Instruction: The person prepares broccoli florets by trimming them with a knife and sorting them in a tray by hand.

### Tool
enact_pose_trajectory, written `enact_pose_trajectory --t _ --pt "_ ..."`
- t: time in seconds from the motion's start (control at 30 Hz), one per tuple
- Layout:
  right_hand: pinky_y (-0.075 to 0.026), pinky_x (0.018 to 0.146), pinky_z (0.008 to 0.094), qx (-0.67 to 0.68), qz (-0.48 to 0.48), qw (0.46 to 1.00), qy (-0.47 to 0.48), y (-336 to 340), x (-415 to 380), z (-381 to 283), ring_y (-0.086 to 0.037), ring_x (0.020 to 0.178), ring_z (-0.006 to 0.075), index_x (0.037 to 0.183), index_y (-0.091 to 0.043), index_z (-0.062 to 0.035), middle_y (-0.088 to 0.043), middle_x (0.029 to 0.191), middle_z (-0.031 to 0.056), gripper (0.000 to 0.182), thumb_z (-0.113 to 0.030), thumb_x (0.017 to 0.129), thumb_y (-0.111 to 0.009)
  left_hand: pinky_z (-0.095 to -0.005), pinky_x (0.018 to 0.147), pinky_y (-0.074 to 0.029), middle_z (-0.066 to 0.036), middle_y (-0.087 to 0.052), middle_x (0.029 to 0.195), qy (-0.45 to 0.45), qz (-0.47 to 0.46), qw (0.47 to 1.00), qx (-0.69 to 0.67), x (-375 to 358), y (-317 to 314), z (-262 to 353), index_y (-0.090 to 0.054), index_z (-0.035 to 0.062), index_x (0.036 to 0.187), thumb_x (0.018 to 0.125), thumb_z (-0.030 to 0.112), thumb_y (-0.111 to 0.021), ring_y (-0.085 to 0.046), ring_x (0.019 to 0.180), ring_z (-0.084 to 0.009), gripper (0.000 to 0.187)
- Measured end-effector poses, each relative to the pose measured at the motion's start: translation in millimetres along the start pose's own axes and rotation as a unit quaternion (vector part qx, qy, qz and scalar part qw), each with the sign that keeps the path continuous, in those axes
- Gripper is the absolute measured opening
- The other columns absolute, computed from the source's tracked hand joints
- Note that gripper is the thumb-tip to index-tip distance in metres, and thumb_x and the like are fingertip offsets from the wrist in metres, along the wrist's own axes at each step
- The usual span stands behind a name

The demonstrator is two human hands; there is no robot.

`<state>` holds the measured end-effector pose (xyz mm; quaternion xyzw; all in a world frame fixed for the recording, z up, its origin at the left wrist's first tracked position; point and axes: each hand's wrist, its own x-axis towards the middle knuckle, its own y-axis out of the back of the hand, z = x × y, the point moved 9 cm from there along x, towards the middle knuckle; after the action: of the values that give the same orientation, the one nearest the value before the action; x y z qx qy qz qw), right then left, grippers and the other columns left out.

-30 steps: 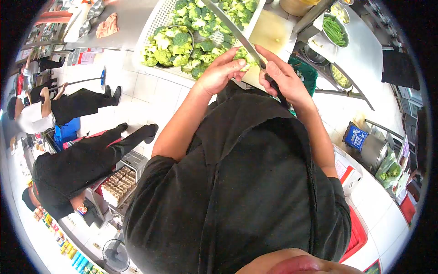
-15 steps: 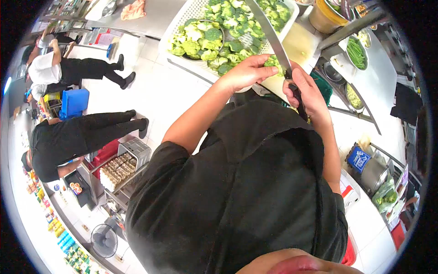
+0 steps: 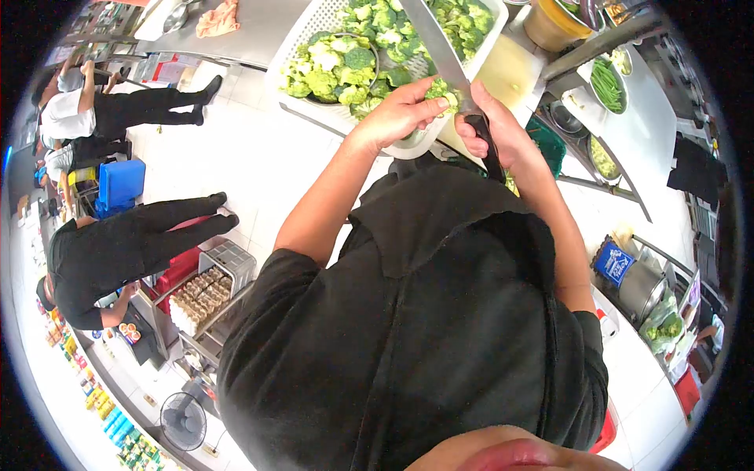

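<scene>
Left fingers (image 3: 429, 107) pinch broccoli floret (image 3: 443, 92); right fingers (image 3: 471, 144) apparently curled round knife handle (image 3: 488, 149).

blade (image 3: 437, 43) is smooth metal – basket (image 3: 315, 26), matt plastic.

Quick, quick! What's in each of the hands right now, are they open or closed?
Left hand: closed, holding a broccoli piece.
Right hand: closed around the handle of a knife.

head cam: head-worn, looking from above, single view
facing: forward and steeply down the wearer's black top (image 3: 424, 337)
near: left hand (image 3: 399, 118), right hand (image 3: 509, 137)
far: co-worker (image 3: 110, 251), left side
lens: wide fisheye
</scene>
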<state>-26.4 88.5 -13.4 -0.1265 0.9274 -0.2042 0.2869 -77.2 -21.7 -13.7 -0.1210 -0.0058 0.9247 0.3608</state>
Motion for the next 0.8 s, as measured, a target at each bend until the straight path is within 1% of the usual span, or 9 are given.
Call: enact_pose_trajectory --t 0.07,0.17,0.33,0.4,0.53,0.57,0.7,0.73,0.8 --pt "-0.031 0.037 0.0238 0.019 -0.047 0.998 -0.032 2 11 9 -0.036 0.038 0.0077 0.076 -0.053 -0.0076 -0.041 0.053 -0.0027 0.071 -0.075 0.093 -0.039 -0.0218 0.068 -0.044 0.003 -0.059 0.090 0.018 0.002 1.000 -0.011 -2 5 -3 -0.048 0.0010 0.142 0.098 0.029 -0.063 -0.050 0.077 -0.0067 0.054" --pt "-0.031 0.035 0.0240 0.041 -0.068 0.996 -0.050 -3 15 10 -0.034 0.034 0.0082 0.059 -0.044 -0.0110 -0.037 0.047 -0.0036 0.076 -0.079 0.092 -0.033 -0.0224 0.069 -0.045 0.002 -0.062 0.095 0.018 -0.003 0.999 -0.038 -2 11 -11 -0.042 0.0014 0.147 0.098 0.029 -0.063 -0.052 0.078 -0.0077 0.060" --pt "-0.028 0.035 0.0234 0.063 -0.151 0.985 -0.045 -15 21 8 -0.032 0.032 0.0079 0.060 -0.046 -0.0096 -0.037 0.044 -0.0035 0.077 -0.077 0.094 -0.029 -0.0233 0.072 -0.047 0.001 -0.064 0.100 0.023 -0.004 0.998 -0.054 -12 19 -8 -0.037 0.0018 0.151 0.098 0.028 -0.062 -0.054 0.080 -0.0091 0.064" --pt "-0.028 0.035 0.0235 0.046 -0.173 0.982 -0.051 -19 25 10 -0.032 0.033 0.0078 0.060 -0.045 -0.0099 -0.036 0.044 -0.0036 0.077 -0.077 0.094 -0.028 -0.0237 0.072 -0.047 0.001 -0.064 0.102 0.034 -0.002 0.999 -0.040 -13 28 -16 -0.040 0.0033 0.150 0.099 0.028 -0.061 -0.055 0.081 -0.0091 0.060" --pt "-0.028 0.036 0.0235 -0.007 -0.128 0.987 -0.097 -20 32 18 -0.033 0.034 0.0073 0.059 -0.045 -0.0111 -0.035 0.043 -0.0040 0.077 -0.078 0.094 -0.027 -0.0242 0.072 -0.047 0.001 -0.064 0.102 0.052 0.002 0.998 -0.021 -20 41 -24 -0.044 0.0046 0.148 0.098 0.026 -0.062 -0.054 0.081 -0.0088 0.057" --pt "-0.028 0.036 0.0233 -0.004 -0.145 0.984 -0.106 -21 34 21 -0.034 0.035 0.0069 0.062 -0.048 -0.0102 -0.037 0.046 -0.0038 0.076 -0.077 0.094 -0.030 -0.0241 0.072 -0.047 0.001 -0.064 0.102 0.059 0.001 0.998 -0.002 -23 44 -25 -0.044 0.0047 0.148 0.098 0.026 -0.062 -0.054 0.081 -0.0083 0.057" --pt "-0.031 0.037 0.0235 -0.102 -0.052 0.989 -0.091 -18 31 16 -0.037 0.039 0.0057 0.069 -0.050 -0.0102 -0.046 0.056 -0.0026 0.067 -0.070 0.096 -0.039 -0.0263 0.074 -0.048 -0.001 -0.065 0.104 0.076 0.007 0.993 0.086 -28 58 -40 -0.045 0.0045 0.147 0.098 0.025 -0.063 -0.055 0.083 -0.0104 0.057" --pt "-0.032 0.038 0.0231 -0.123 -0.072 0.986 -0.083 -18 30 16 -0.038 0.041 0.0051 0.093 -0.063 -0.0056 -0.047 0.058 -0.0027 0.063 -0.065 0.099 -0.041 -0.0292 0.078 -0.049 -0.005 -0.065 0.103 0.032 0.013 0.987 0.155 -30 56 -27 -0.045 0.0034 0.146 0.096 0.024 -0.063 -0.057 0.085 -0.0138 0.057" --pt "-0.032 0.039 0.0226 -0.161 -0.015 0.987 -0.003 -17 17 -3 -0.038 0.042 0.0052 0.132 -0.056 -0.0062 -0.046 0.059 -0.0027 0.063 -0.059 0.101 -0.042 -0.0340 0.083 -0.050 -0.014 -0.067 0.102 -0.028 0.014 0.954 0.297 -34 55 1 -0.046 0.0029 0.145 0.094 0.020 -0.064 -0.061 0.090 -0.0199 0.057"
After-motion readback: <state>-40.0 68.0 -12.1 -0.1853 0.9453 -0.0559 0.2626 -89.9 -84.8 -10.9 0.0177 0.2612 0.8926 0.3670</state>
